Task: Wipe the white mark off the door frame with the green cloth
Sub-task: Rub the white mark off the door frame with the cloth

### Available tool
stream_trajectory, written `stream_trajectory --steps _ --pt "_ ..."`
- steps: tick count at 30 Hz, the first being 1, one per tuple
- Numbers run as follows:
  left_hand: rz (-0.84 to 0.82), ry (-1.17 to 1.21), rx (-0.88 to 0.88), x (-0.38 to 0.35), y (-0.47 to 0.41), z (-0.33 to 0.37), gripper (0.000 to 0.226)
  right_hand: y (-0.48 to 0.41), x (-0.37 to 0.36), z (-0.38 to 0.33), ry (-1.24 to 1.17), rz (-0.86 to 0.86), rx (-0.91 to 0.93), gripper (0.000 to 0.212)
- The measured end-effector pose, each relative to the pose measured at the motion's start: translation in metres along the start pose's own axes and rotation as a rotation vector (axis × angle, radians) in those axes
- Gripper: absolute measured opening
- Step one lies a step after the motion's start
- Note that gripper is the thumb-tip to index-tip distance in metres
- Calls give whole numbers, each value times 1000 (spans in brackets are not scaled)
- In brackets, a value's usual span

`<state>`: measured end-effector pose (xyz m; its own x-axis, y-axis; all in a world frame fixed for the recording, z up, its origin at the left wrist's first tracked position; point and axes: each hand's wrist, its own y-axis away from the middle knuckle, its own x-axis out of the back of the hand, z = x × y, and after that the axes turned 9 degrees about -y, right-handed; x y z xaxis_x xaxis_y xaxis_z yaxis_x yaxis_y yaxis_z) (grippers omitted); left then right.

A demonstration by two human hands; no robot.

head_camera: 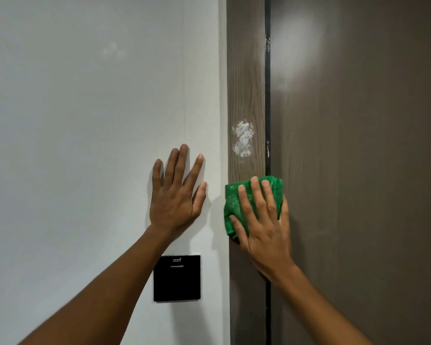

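Note:
A smeared white mark (243, 138) sits on the brown wood-grain door frame (245, 70), about mid-height in view. My right hand (264, 220) presses a folded green cloth (233, 200) flat against the frame just below the mark, its top edge a short gap under the smear. My left hand (177, 192) lies flat on the white wall left of the frame, fingers spread, holding nothing.
The brown door (358, 170) fills the right side, split from the frame by a dark vertical gap (267, 95). A black square wall switch (176, 278) sits on the white wall (85, 120) under my left forearm.

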<state>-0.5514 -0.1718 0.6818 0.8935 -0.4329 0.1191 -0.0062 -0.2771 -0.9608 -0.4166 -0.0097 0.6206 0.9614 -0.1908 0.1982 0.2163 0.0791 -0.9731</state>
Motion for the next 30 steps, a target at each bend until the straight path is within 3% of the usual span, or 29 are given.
stream_trajectory --steps 7,13,16,21,27,30 --pt "25 15 4 -4 0 0 65 -66 9 -10 -122 81 -270 64" --pt "24 16 -6 -4 0 0 65 -33 1 -14 -7 11 -22 65" --pt "24 13 2 -3 0 0 66 -19 5 -1 -48 27 -98 63" --pt "24 8 3 -4 0 0 66 -75 10 -8 -132 113 -312 62" --pt "3 20 1 1 -1 0 65 -63 6 -18 -8 21 -69 64" --pt "-21 60 16 8 -3 -1 63 -47 14 -4 -56 -1 -132 65"
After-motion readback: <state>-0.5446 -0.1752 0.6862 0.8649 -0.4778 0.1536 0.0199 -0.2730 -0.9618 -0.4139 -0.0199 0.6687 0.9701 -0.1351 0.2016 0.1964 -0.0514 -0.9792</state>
